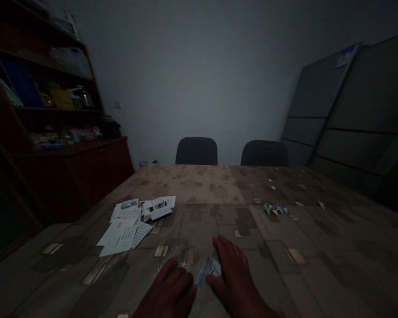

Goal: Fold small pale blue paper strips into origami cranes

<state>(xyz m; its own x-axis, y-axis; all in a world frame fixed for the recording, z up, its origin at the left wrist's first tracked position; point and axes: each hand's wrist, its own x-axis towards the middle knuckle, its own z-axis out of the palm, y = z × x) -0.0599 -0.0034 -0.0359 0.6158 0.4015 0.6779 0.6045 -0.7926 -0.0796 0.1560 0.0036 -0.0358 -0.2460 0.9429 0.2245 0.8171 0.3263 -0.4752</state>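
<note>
A small folded piece of printed paper [205, 268] with a red mark lies on the table in front of me. My right hand [235, 274] is closed on its right side, the thumb resting on the paper and the fingers stretched along the far edge. Just left of the paper, my left hand [172, 289] rests low with its fingers loosely bent and slightly apart, holding nothing that I can see. A clear, crinkled plastic-looking piece [176, 256] lies beyond my left fingertips.
Loose printed sheets [121, 232] and cards [157, 207] are spread at the left of the patterned tablecloth [199, 216]. Several small folded paper pieces [274, 209] stand at the right, another [320, 204] farther right. Two dark chairs [196, 151] stand behind the table. The room is dim.
</note>
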